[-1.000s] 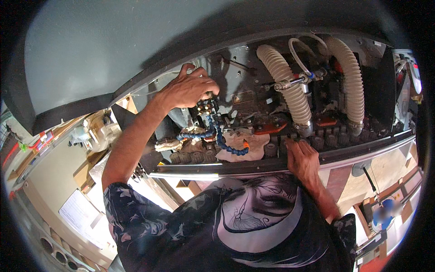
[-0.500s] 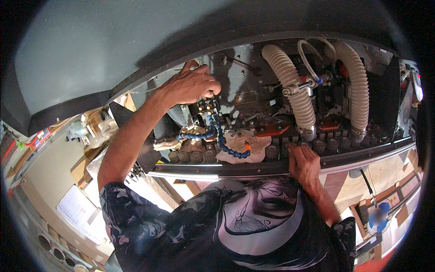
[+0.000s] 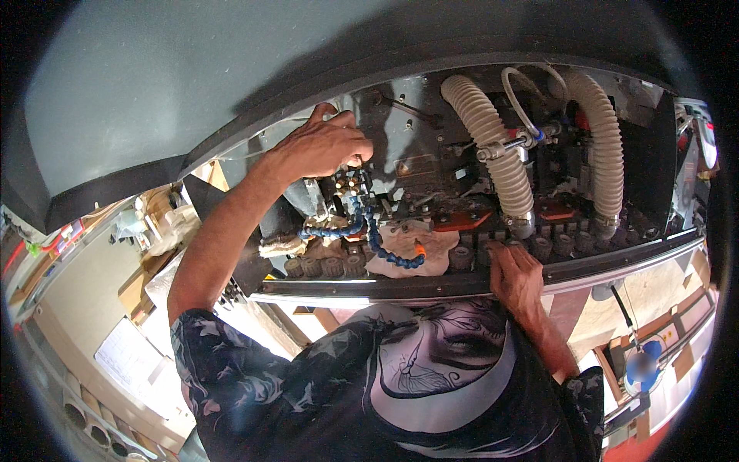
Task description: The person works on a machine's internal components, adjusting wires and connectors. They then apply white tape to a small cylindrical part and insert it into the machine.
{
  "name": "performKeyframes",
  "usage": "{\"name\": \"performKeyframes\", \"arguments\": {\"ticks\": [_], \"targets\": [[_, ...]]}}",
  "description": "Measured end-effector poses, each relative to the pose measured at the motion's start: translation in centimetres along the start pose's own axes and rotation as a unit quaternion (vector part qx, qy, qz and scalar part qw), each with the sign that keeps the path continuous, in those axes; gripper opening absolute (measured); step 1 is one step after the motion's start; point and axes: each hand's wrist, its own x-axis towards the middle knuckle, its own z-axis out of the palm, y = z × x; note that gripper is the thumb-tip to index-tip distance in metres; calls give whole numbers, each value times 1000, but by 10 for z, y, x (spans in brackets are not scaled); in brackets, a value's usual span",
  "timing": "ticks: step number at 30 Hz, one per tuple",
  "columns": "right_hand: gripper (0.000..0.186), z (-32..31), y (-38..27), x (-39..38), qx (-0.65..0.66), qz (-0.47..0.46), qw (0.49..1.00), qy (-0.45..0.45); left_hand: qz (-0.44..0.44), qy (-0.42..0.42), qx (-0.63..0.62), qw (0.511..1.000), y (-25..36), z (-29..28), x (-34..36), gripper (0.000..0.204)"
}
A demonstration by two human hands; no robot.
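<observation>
My left hand (image 3: 327, 146) reaches over the far left part of an open machine, its fingers curled and closed just above a small valve block with brass fittings (image 3: 350, 185). Whatever it pinches is hidden under the fingers. Two blue segmented coolant hoses (image 3: 381, 246) come down from that block, one ending in an orange nozzle (image 3: 420, 252). My right hand (image 3: 516, 273) is closed over the machine's front rail (image 3: 431, 291), with its fingertips beside the row of dark ribbed rollers (image 3: 542, 246).
Two ribbed pale extraction hoses (image 3: 493, 138) rise at the right, with a metal cylinder and clear tube between them. A wrench (image 3: 408, 106) lies at the back. A crumpled pale cloth (image 3: 439, 250) sits under the nozzle. The raised grey cover (image 3: 154, 85) overhangs the far side.
Both hands keep nearly the same place and grip. The view has shifted very slightly.
</observation>
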Motion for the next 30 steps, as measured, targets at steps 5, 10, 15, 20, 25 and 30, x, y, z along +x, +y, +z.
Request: {"name": "performKeyframes", "arguments": {"ticks": [5,10,15,20,25,30], "targets": [[25,-2,-2,-1,3,13,1000,-4,18,36,31,999,-8,15,1,19],[25,-3,-4,4,2,11,1000,-6,15,73,-23,997,-3,15,-3,19],[24,-3,-4,4,-2,12,1000,-8,16,32,-14,999,-4,6,0,20],[25,-3,-4,4,-3,13,1000,-3,21,49,35,998,-11,14,2,19],[26,-1,-3,1,3,12,1000,14,-9,100,-26,995,-6,9,-3,22],[26,-5,-4,-2,13,15,1000,11,-64,290,-125,947,45,-16,-24,17]]}}
